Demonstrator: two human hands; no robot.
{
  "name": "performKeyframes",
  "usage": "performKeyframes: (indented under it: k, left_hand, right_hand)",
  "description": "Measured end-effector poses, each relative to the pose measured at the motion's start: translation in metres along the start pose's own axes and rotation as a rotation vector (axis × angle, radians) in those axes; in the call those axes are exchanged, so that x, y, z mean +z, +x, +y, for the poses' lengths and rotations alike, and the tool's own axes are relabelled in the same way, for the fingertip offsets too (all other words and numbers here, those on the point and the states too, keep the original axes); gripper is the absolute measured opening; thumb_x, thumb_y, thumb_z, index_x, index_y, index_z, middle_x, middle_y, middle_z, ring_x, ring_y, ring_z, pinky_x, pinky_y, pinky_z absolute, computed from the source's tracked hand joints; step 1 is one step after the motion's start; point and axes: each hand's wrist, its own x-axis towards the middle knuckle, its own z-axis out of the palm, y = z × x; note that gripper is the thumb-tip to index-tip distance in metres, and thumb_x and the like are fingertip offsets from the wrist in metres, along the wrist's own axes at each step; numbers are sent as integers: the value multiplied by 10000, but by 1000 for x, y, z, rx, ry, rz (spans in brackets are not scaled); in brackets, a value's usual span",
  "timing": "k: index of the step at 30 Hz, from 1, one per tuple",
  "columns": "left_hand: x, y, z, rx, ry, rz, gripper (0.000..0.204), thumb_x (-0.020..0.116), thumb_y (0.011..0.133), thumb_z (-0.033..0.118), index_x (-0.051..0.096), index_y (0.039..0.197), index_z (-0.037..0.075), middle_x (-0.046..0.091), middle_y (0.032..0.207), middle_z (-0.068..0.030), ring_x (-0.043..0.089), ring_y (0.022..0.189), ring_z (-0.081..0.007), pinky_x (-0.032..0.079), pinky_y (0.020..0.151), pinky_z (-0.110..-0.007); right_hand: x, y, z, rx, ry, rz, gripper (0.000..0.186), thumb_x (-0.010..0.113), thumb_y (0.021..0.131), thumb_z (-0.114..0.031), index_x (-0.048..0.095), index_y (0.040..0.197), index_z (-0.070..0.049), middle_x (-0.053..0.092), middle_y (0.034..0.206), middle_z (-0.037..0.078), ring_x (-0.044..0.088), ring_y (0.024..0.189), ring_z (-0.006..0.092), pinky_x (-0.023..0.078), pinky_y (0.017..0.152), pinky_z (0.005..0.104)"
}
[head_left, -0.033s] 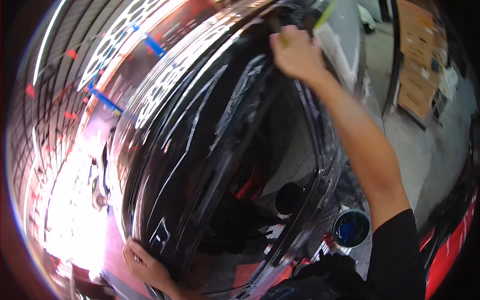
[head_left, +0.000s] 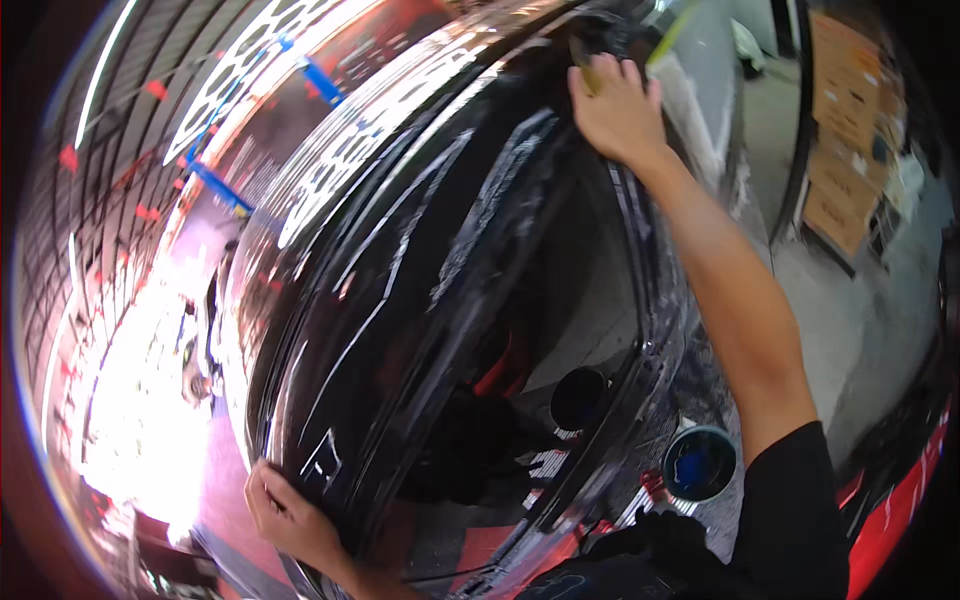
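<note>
A large glossy black car body panel fills the middle, streaked with wet-looking shine and bent reflections. Clear film seems to lie over it, wrinkled along the right border. At the far end, my right hand presses a small yellow-green squeegee against the panel, its arm stretched out. Down at the near left edge, my left hand has its fingers curled and pinched on what looks like the film's margin; the fingertips are partly hidden.
A dark bucket with bluish contents stands on the floor by my right side. Cardboard boxes are stacked at the far right. Blue clamp-like pieces show at the upper left. A red glossy surface borders the lower right.
My right hand and the squeegee appear slightly farther right in the picture, though the whole view has shifted a little too. My left hand keeps its grip at the near edge.
</note>
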Motion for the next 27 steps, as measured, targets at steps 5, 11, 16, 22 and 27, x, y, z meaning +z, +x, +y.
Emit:
performKeyframes:
  k: [5,11,16,22,27]
  left_hand:
    - [10,0,-6,44,29,62,255,526,1016,109,688,1078,-77,715,1070,-220,680,997,-375,516,917,-424]
    - [3,-3,5,49,-175,68,205,570,967,75,687,1045,-74,723,1099,-202,684,1051,-334,497,978,-413]
    - [5,-40,11,132,-694,40,213,524,934,41,678,1020,-78,713,1085,-239,673,1085,-378,477,1046,-490]
    - [-12,-48,-19,175,-732,93,205,540,900,81,668,964,-66,713,1025,-244,689,1033,-406,497,1020,-563]
    - [-63,-82,-88,329,-477,38,242,559,943,112,662,1079,-60,694,1117,-251,664,1062,-433,490,1003,-576]
  right_hand:
    - [-64,-112,-166,-332,471,20,570,605,893,-283,508,1362,28,502,1395,235,417,1402,415,233,1165,651]
    - [-49,-102,-152,-483,291,89,458,525,976,-287,548,1381,-75,561,1425,150,483,1369,357,265,1189,605]
    - [10,-20,-10,-32,112,58,468,390,1085,-375,494,1373,-22,523,1449,222,436,1394,429,237,1184,621]
    - [-117,-199,-240,-869,596,-394,772,634,814,-325,454,1523,-80,396,1598,174,254,1539,389,65,1228,656]
    - [-70,-108,-149,-420,399,-189,631,524,975,-357,428,1517,-49,444,1553,186,343,1488,382,167,1221,609]
